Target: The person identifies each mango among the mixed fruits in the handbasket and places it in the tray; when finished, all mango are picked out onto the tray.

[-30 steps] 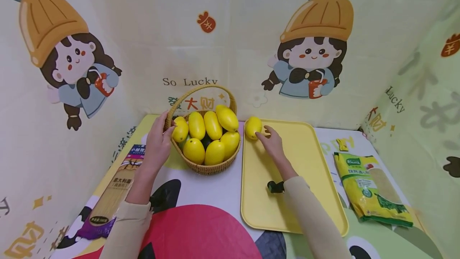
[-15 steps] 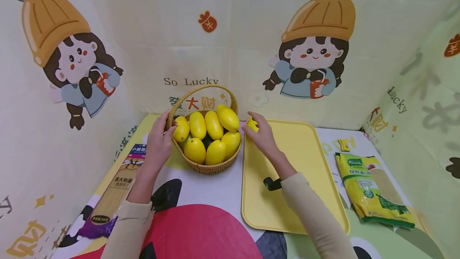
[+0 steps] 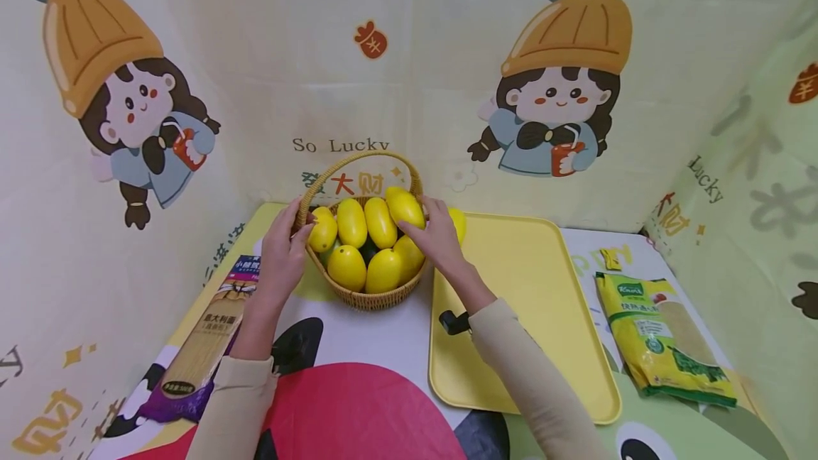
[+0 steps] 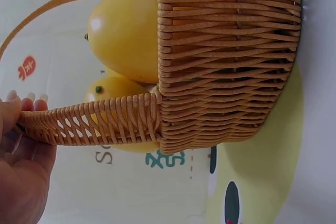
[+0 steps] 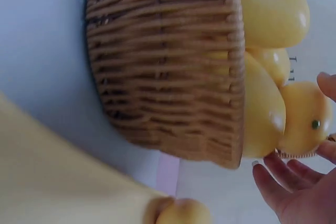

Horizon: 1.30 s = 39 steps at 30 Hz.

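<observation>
A woven basket heaped with several yellow, mango-like fruits stands against the back wall. My left hand grips the left side of its arched handle, thumb on one side and fingers on the other. At the basket's right rim, my right hand spreads thumb and fingers around the top right fruit, which has a green stem dot. In the right wrist view the fingertips are right by that fruit. Another yellow fruit lies on the tray's back left corner, partly hidden behind the right hand.
A yellow tray lies right of the basket. Beyond it are a yellow-green Knorr bag and a small yellow packet. A pack of spaghetti lies left, partly behind the left arm. Printed cloth covers walls and table.
My right hand has let go of the fruit on the tray and moved left to the top right fruit in the basket. The left hand has stayed on the handle.
</observation>
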Tool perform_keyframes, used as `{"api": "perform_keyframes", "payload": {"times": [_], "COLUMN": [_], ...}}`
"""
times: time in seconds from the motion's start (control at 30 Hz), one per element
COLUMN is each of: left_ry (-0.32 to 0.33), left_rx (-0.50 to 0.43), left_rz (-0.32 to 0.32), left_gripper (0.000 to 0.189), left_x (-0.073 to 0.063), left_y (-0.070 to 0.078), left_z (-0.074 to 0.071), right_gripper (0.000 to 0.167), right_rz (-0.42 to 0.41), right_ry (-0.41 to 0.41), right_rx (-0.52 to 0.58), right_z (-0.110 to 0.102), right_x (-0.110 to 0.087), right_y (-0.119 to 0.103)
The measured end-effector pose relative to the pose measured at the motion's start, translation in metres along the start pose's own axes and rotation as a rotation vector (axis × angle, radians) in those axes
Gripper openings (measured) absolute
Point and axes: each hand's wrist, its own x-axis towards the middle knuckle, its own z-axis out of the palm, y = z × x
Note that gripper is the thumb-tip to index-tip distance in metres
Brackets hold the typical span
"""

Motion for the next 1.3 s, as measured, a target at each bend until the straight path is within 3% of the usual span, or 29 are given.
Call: {"api": "perform_keyframes", "payload": {"times": [0.17, 0.47, 1.07, 1.3], "left_ry": [-0.003, 0.004, -0.014, 0.010], "left_rx": [-0.011, -0.038, -0.105, -0.089], "left_rz": [-0.006, -0.009, -0.005, 0.006], "left_gripper": [0.054, 0.054, 0.054, 0.053], "left_x": [0.001, 0.003, 0.005, 0.002], "left_y": [-0.003, -0.005, -0.008, -0.009], "left_z": [-0.001, 0.002, 0.007, 0.007], "right_gripper": [0.072, 0.064, 0.061, 0.062], "right_rz": [0.041, 0.077, -0.074, -0.105], "right_ry": [0.000, -0.007, 0.009, 0.040], "right_rx": [-0.030, 0.058, 0.006, -0.025], "right_z": [0.006, -0.001, -0.044, -0.068], "right_x": [0.003, 0.005, -0.008, -0.010], "right_y": [-0.009, -0.010, 0.010, 0.030]}}
